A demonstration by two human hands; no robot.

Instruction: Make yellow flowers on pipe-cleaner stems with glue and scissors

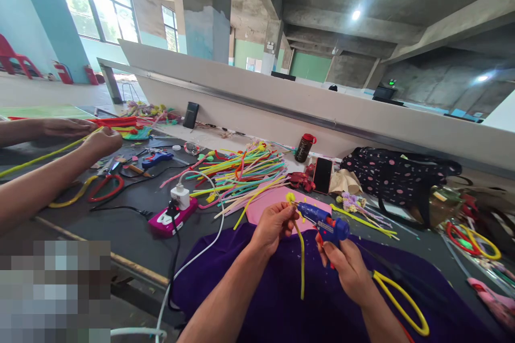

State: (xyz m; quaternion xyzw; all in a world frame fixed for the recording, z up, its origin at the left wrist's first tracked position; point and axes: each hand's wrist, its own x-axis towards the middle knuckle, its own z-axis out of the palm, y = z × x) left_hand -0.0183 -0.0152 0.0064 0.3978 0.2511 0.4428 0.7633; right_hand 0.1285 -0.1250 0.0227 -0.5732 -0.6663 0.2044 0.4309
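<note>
My left hand [276, 226] pinches a yellow-green pipe cleaner [302, 265] whose free end hangs down. A small yellow fuzzy flower [290, 198] shows at its top, just above my fingertips. My right hand [346, 262] is wrapped round the handle of a blue hot glue gun [324, 221]. The gun's nozzle points left and meets the area beside the flower; whether it touches cannot be made out. Beneath both hands lie a dark purple cloth [281, 300] and a pink sheet [261, 211].
A heap of coloured pipe cleaners [245, 171] lies behind, near a pink power strip [173, 220] with cables. Yellow-handled scissors [402, 303] rest at right. Further back are a phone [322, 175], a bottle [304, 148] and a dotted bag [394, 177]. At left, another person's hands [100, 139] hold a pipe cleaner.
</note>
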